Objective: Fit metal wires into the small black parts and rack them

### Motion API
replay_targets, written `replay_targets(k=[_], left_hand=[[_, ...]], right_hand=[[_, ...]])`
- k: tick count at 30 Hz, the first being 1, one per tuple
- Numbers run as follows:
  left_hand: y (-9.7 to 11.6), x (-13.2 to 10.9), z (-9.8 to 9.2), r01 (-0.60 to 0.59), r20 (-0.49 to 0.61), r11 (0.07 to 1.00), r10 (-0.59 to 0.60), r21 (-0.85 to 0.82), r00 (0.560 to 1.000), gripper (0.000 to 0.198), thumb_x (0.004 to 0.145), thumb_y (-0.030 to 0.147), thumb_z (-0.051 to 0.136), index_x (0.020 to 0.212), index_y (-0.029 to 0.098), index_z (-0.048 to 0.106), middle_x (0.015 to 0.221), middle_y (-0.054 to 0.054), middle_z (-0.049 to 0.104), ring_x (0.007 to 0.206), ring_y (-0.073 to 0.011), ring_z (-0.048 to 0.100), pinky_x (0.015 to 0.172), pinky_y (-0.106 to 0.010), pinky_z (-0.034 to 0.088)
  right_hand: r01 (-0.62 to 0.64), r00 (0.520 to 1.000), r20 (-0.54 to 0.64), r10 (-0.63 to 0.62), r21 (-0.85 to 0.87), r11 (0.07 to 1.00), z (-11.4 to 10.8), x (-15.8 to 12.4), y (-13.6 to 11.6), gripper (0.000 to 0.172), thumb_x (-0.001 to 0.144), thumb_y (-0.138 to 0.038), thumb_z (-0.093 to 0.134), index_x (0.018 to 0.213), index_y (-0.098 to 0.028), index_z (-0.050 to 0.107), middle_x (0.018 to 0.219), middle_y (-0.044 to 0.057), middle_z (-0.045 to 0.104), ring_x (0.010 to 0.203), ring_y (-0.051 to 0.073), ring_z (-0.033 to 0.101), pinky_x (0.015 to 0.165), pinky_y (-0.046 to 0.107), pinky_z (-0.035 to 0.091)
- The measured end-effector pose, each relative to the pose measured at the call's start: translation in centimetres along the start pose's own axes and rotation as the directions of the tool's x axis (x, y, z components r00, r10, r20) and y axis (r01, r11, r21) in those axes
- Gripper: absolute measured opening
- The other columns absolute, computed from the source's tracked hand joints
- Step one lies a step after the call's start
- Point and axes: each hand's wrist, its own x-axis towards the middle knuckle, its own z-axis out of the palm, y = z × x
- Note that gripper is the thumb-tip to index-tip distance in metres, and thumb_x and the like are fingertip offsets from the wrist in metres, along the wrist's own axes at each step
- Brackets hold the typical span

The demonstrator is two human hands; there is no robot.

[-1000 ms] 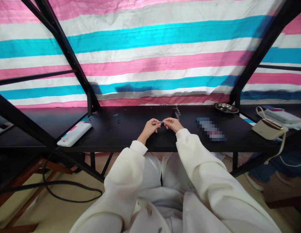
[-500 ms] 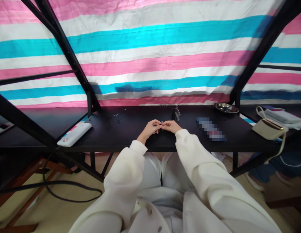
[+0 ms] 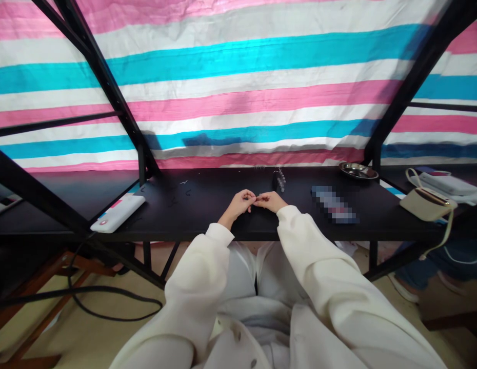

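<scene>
Above the black table (image 3: 207, 215), near its front edge, my left hand (image 3: 240, 203) and my right hand (image 3: 272, 201) meet with their fingertips together. Both hands are closed in a pinch. Whatever lies between the fingers is too small and hidden to name. Just beyond my right hand stands a small dark piece with a row of clear beads (image 3: 280, 180) along its side. Farther back, a short row of small dark curls (image 3: 259, 167) lies by the table's rear edge. White scraps (image 3: 183, 182) and thin dark strands (image 3: 188, 192) are scattered left of my hands.
A white power bank (image 3: 121, 212) lies at the left end. On the right are a blurred-out item (image 3: 334, 205), a shiny metal dish (image 3: 359, 171) and a beige pouch (image 3: 426, 204) with a strap. Black metal frame bars (image 3: 119, 97) slant up at both sides before a striped sheet (image 3: 254, 61).
My fingers have shifted slightly. A small greyish bit that showed above the fingertips is no longer visible. The things on the table have stayed where they were.
</scene>
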Motion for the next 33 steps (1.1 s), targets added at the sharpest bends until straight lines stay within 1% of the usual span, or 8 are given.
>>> replay_targets(k=[2,5,8,12,14,16,26,33], left_hand=[[-0.2,0.1,-0.1,-0.024,-0.121,0.998,0.031,0.059,0.992,0.016,0.074,0.03,0.056,0.074,0.015,0.052,0.057,0.004,0.052,0.036,-0.0034,0.043,0.039,-0.016,0.031],[-0.7,0.1,-0.3,-0.052,-0.277,0.978,0.108,0.203,0.955,0.014,0.076,0.03,0.051,0.071,0.016,0.051,0.052,0.005,0.049,0.039,-0.0052,0.042,0.043,-0.018,0.033],[-1.2,0.2,-0.5,-0.109,-0.284,0.943,0.202,0.314,0.937,0.013,0.076,0.03,0.05,0.071,0.017,0.052,0.051,0.005,0.048,0.046,-0.0073,0.046,0.051,-0.019,0.036],[-1.6,0.2,-0.6,-0.126,-0.256,0.914,0.238,0.386,0.937,0.014,0.077,0.03,0.049,0.071,0.018,0.053,0.05,0.005,0.047,0.048,-0.0081,0.045,0.054,-0.02,0.035],[-1.6,0.2,-0.7,-0.124,-0.254,0.907,0.241,0.403,0.937,0.014,0.077,0.029,0.048,0.071,0.018,0.053,0.05,0.005,0.047,0.047,-0.0082,0.044,0.054,-0.021,0.035],[-1.6,0.1,-0.7,-0.123,-0.252,0.903,0.243,0.412,0.937,0.014,0.077,0.03,0.048,0.071,0.018,0.053,0.05,0.005,0.047,0.047,-0.0083,0.044,0.054,-0.021,0.034],[-1.4,0.0,-0.7,-0.109,-0.261,0.902,0.234,0.418,0.937,0.014,0.077,0.029,0.049,0.07,0.018,0.053,0.049,0.005,0.047,0.047,-0.0087,0.044,0.055,-0.021,0.035],[-1.1,-0.1,-0.6,-0.113,-0.263,0.892,0.247,0.437,0.933,0.014,0.076,0.029,0.049,0.069,0.018,0.053,0.049,0.005,0.047,0.047,-0.0087,0.044,0.055,-0.021,0.034]], right_hand=[[0.006,0.993,-0.114,-0.012,-0.056,0.998,-0.3,0.2,0.3,0.033,0.057,-0.047,0.068,0.064,-0.015,0.063,0.055,-0.002,0.054,0.051,0.01,0.046,0.053,0.025,0.038],[-0.041,0.948,-0.318,-0.027,-0.207,0.977,-1.0,0.4,0.7,0.029,0.061,-0.043,0.065,0.063,-0.015,0.063,0.056,0.001,0.057,0.055,0.013,0.05,0.058,0.026,0.041],[-0.18,0.874,-0.485,-0.004,-0.331,0.926,-1.8,0.3,0.7,0.024,0.065,-0.039,0.063,0.068,-0.015,0.066,0.065,0.004,0.063,0.063,0.016,0.056,0.066,0.027,0.043],[-0.372,0.78,-0.622,0.067,-0.375,0.849,-2.6,0.0,0.3,0.023,0.069,-0.035,0.061,0.077,-0.015,0.069,0.075,0.008,0.068,0.073,0.019,0.061,0.07,0.027,0.044],[-0.428,0.756,-0.648,0.092,-0.383,0.819,-2.8,-0.2,0.2,0.022,0.071,-0.034,0.06,0.079,-0.016,0.069,0.078,0.008,0.069,0.075,0.02,0.062,0.07,0.027,0.044],[-0.451,0.75,-0.654,0.101,-0.393,0.802,-2.9,-0.2,0.3,0.022,0.071,-0.034,0.06,0.08,-0.017,0.07,0.08,0.009,0.069,0.077,0.021,0.062,0.071,0.027,0.044],[-0.47,0.768,-0.631,0.112,-0.436,0.768,-3.1,0.0,0.7,0.02,0.072,-0.033,0.06,0.079,-0.018,0.07,0.081,0.009,0.069,0.08,0.021,0.063,0.071,0.028,0.045],[-0.483,0.791,-0.594,0.146,-0.461,0.744,-3.2,-0.1,0.8,0.02,0.073,-0.03,0.06,0.084,-0.017,0.07,0.084,0.01,0.069,0.083,0.021,0.063,0.074,0.028,0.045]])
